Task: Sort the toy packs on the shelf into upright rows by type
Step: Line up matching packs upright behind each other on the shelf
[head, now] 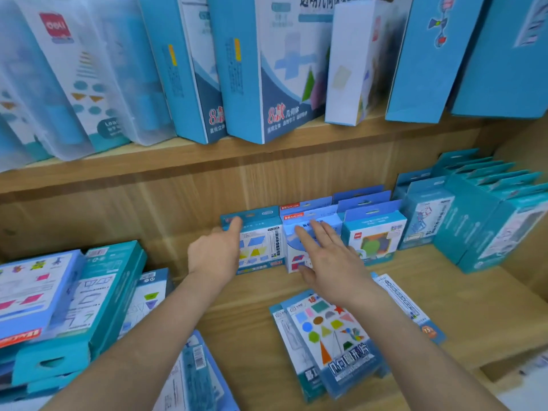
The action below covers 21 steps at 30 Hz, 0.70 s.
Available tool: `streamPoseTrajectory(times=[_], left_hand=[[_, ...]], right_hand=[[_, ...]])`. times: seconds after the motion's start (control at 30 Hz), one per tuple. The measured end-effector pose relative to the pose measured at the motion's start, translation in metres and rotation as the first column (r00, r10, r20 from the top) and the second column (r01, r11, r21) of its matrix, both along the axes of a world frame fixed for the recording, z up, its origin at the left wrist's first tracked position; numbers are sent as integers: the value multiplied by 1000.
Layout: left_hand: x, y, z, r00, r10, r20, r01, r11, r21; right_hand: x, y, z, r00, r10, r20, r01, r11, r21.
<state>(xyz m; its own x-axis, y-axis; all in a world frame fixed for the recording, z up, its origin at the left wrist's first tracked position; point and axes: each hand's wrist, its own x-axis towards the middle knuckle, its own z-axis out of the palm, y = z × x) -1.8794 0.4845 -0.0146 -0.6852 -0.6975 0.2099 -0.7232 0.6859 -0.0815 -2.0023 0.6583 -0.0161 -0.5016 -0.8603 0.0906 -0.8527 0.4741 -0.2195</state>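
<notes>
Left hand (216, 256) and right hand (329, 259) — fingers straight, spread — square upright packs (261, 244) at the shelf's (462, 295) back edge; flat packs (332, 336) likely stand next.

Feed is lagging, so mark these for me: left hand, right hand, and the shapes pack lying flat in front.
left hand (214, 256): head view, back of the hand.
right hand (332, 259): head view, back of the hand.
shapes pack (335, 339): head view, its printed top face.
</notes>
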Motion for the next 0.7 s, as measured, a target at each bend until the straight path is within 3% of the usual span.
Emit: streamPoseTrajectory(times=[0.17,0.3,0.37,0.5,0.7], left_hand=[[14,40,17,984,-107,143,107,994,4],[27,84,11,914,-394,99,344,880,327],[27,101,1,883,-461,87,361,787,501],[19,110,-19,908,-417,36,309,726,614],[10,103,-33,950,-311,-19,237,683,691]], right_hand=[[2,55,18,977,-18,214,34,997,-72],[22,106,14,962,-138,234,89,974,210],[39,115,6,955,-173,240,89,942,324],[64,112,-13,948,-227,222,126,910,395],[72,106,-21,921,-318,223,229,908,350]])
